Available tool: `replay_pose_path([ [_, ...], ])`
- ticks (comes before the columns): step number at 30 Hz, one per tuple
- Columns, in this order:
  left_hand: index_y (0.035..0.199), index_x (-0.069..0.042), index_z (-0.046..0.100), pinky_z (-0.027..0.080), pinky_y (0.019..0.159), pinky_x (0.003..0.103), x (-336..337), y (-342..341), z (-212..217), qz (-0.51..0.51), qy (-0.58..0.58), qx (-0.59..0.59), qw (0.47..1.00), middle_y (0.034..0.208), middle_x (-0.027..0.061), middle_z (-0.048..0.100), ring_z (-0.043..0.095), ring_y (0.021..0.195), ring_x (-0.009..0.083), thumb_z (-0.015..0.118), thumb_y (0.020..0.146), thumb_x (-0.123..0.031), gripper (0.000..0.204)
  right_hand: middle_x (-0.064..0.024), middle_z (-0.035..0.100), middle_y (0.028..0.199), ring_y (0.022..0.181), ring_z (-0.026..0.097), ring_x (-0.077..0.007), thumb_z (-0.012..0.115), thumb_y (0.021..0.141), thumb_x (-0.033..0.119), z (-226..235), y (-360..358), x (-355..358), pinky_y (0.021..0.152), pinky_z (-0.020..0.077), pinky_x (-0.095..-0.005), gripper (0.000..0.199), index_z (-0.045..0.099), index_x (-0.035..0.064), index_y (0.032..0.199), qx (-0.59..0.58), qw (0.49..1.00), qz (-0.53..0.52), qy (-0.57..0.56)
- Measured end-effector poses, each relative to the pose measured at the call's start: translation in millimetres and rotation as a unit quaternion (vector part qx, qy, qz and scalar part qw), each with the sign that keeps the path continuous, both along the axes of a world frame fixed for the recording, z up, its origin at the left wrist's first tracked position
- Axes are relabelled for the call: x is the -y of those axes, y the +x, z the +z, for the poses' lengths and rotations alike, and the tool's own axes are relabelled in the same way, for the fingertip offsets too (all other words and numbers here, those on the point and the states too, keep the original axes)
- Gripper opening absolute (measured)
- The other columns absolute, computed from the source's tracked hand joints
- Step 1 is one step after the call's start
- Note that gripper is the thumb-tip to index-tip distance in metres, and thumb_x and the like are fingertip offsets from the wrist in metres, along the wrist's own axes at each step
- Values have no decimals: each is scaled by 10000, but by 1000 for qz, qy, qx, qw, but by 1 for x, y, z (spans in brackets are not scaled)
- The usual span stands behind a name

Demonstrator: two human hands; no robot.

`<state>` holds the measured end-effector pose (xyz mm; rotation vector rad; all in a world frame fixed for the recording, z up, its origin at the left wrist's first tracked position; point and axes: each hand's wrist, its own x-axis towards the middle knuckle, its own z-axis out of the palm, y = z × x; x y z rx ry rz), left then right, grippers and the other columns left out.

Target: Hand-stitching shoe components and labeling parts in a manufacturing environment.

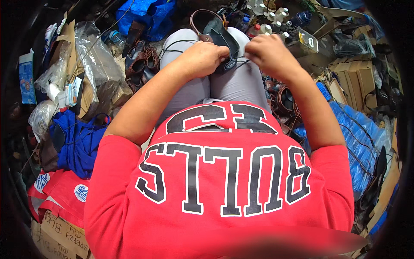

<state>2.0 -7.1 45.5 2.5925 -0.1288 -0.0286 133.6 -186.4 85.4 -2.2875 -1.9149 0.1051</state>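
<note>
A dark leather shoe upper (227, 41) rests on my grey-trousered thighs, with a brown collar strip (194, 20) looping up from its far end. My left hand (210, 56) is closed at the shoe's left edge, thumb and fingers pinching the leather near its gathered, rounded end. Just right of the shoe, my right hand (271, 52) is raised with its fingers curled together. Thin dark cord (243, 64) runs from the shoe to its fingertips, and more black cord (174, 43) loops over my left thigh. The fingertips of the right hand are partly hidden.
Brown shoes (137, 60) lie piled to my left, beside clear plastic and blue cloth (77, 142). Several white-capped bottles (276, 19) stand beyond my right knee. Cardboard (355, 82) and a blue plastic-wrapped bundle (345, 134) are on the right.
</note>
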Motion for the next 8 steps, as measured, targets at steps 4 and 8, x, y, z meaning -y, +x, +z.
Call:
replay_pose_path([
  [4, 891, -69, 560, 441, 699, 436, -4, 4, -5, -43, 29, 18, 998, 800, 154, 606, 577, 813, 344, 549, 789, -101, 107, -28, 638, 789, 855, 588, -216, 524, 787, 122, -3, -20, -16, 785, 370, -353, 120, 581, 147, 889, 91, 991, 25, -90],
  [8, 862, -81, 562, 451, 706, 424, -17, -7, -3, -70, 46, 76, 994, 792, 149, 626, 602, 806, 312, 549, 799, -181, 119, -67, 611, 769, 869, 570, -212, 534, 812, 113, -10, -11, -10, 795, 356, -338, 51, 537, 114, 863, 2, 996, 40, -80],
])
